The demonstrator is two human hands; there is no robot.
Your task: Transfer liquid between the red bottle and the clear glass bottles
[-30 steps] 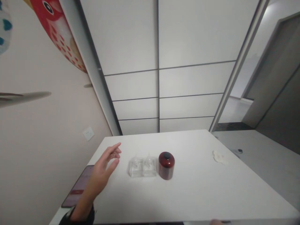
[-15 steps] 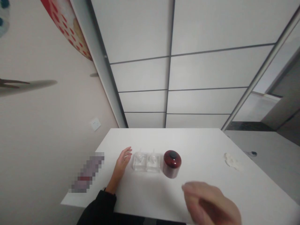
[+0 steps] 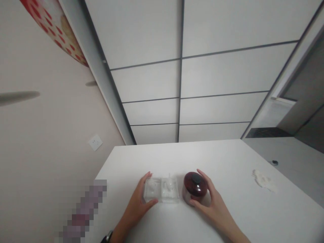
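Observation:
My left hand (image 3: 143, 199) is closed on the left end of a clear two-compartment seasoning box (image 3: 170, 195), thumb at the front and fingers at the back. Small spoon-like clear pieces show in its compartments, though their detail is blurred. Just to the right of the box stands a round canister (image 3: 194, 185) with a glossy dark red lid and a black knob. My right hand (image 3: 211, 199) wraps its right side, thumb in front and fingertips behind the lid. Both containers stand upright on the white table (image 3: 217, 157), a narrow gap between them.
A crumpled white tissue or cloth (image 3: 264, 180) lies toward the table's right edge. Along the left edge is a pixelated purplish area (image 3: 84, 209). Behind the table rises a white panelled sliding door (image 3: 152, 81), and a socket (image 3: 95, 142) is on the left wall.
My right hand has come from the near right onto the canister. My left hand has moved from beside the seasoning box to grip it. The view has shifted slightly.

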